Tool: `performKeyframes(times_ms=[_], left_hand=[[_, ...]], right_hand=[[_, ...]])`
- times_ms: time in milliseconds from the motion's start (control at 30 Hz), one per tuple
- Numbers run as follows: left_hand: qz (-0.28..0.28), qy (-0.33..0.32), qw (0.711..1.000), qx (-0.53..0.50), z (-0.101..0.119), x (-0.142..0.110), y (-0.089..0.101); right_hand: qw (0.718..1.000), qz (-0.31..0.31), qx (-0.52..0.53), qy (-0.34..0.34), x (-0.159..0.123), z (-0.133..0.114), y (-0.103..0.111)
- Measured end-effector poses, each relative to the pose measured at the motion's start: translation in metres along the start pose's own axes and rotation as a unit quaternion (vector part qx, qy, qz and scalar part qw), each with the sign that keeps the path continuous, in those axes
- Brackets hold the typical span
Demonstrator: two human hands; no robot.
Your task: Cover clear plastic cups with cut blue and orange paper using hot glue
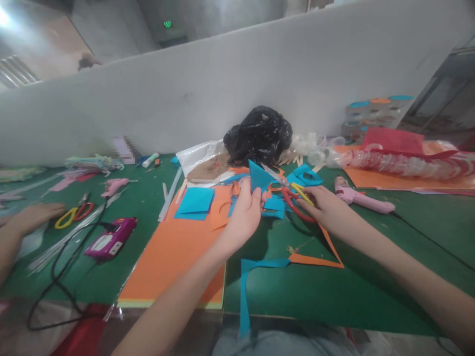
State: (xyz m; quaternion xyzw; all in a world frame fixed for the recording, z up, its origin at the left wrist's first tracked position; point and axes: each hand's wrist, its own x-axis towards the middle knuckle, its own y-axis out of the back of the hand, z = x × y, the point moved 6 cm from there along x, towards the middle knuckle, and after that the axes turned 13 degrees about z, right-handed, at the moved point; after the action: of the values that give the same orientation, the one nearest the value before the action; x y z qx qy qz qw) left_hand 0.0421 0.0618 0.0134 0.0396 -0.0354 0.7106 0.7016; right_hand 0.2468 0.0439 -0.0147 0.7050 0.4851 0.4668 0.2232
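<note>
A folded piece of blue paper [259, 177] is pinched in my left hand [248, 207], its pointed corner standing up above the fingers. My right hand [321, 201] grips a pair of scissors [296, 192] with red and yellow handles, the blades pointing left at the paper's right edge. Whether the blades touch the paper I cannot tell. Blue and orange paper scraps [274, 205] lie on the table beneath both hands. To the left, folded blue paper [195, 201] rests on a stack of orange sheets [174, 252].
A black plastic bag [261, 133] sits at the back by the partition. A pink glue gun [363, 198] lies right, another glue gun [114, 187] left, near a purple box [112, 238] and other scissors [76, 213]. Another person's hand [40, 216] is at far left. Clear plastic cups [404, 163] lie right.
</note>
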Motion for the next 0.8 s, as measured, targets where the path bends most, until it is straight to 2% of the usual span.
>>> performKeyframes(times_ms=[100, 233, 300, 433, 467, 500, 567, 800], left_hand=[[0.018, 0.042, 0.998, -0.033, 0.000, -0.001, 0.001], [0.032, 0.065, 0.995, -0.069, 0.004, -0.004, 0.001], [0.034, 0.075, 0.993, -0.083, 0.006, -0.005, 0.000], [0.041, 0.086, 0.992, -0.077, 0.007, -0.006, -0.001], [0.047, 0.090, 0.992, -0.073, 0.006, -0.006, -0.001], [0.051, 0.091, 0.992, -0.069, 0.006, -0.005, 0.000], [0.049, 0.085, 0.993, -0.060, 0.005, -0.005, 0.001], [0.021, 0.047, 0.997, -0.056, 0.006, -0.001, 0.002]], right_hand=[[0.991, 0.026, 0.097, -0.090, 0.003, 0.000, 0.019], [0.953, 0.060, 0.261, -0.144, 0.003, -0.002, 0.041], [0.910, 0.037, 0.371, -0.180, 0.003, -0.001, 0.042], [0.775, -0.121, 0.557, -0.273, -0.003, -0.007, 0.015], [0.752, -0.153, 0.573, -0.286, -0.006, -0.009, 0.007], [0.742, -0.170, 0.579, -0.292, -0.008, -0.010, 0.001], [0.756, -0.171, 0.567, -0.279, -0.011, -0.012, -0.007], [0.851, -0.141, 0.461, -0.209, -0.012, -0.015, -0.009]])
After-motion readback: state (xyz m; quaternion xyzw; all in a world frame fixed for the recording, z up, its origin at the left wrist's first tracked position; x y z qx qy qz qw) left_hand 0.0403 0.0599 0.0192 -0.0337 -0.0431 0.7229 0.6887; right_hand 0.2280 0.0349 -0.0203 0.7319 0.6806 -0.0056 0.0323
